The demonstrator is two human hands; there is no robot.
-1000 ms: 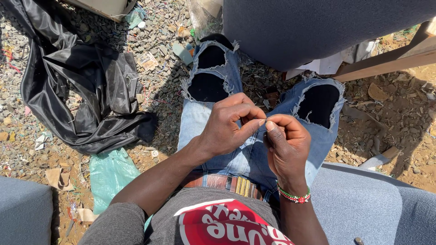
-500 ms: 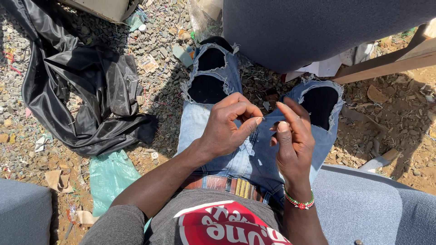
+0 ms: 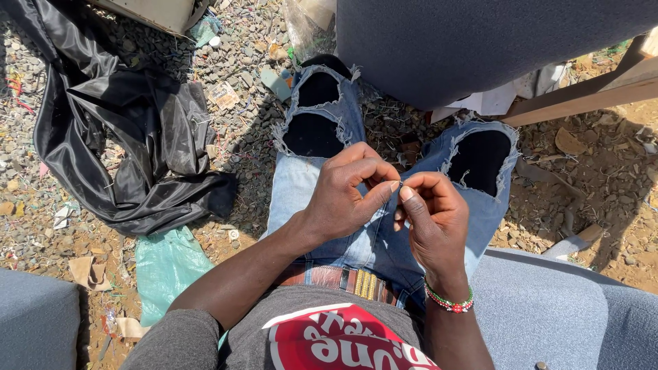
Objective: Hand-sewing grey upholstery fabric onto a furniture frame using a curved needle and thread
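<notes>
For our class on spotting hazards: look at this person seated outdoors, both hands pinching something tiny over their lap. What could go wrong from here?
1. The item pinched between the left hand and right hand is too small to identify; if it slips, it would likely vanish into the littered gravel.
2. If it is sharp, it might prick a fingertip or skin exposed by the ripped jeans.

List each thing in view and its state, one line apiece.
left hand: fingers curled, thumb and forefinger pinched at the right hand's fingertips; what they hold is too small to tell
right hand: fingertips pinched against the left's
jeans: torn open at both knees
black sheet: crumpled on the gravel
green bag: lying flat
bracelet: on the right wrist
</notes>
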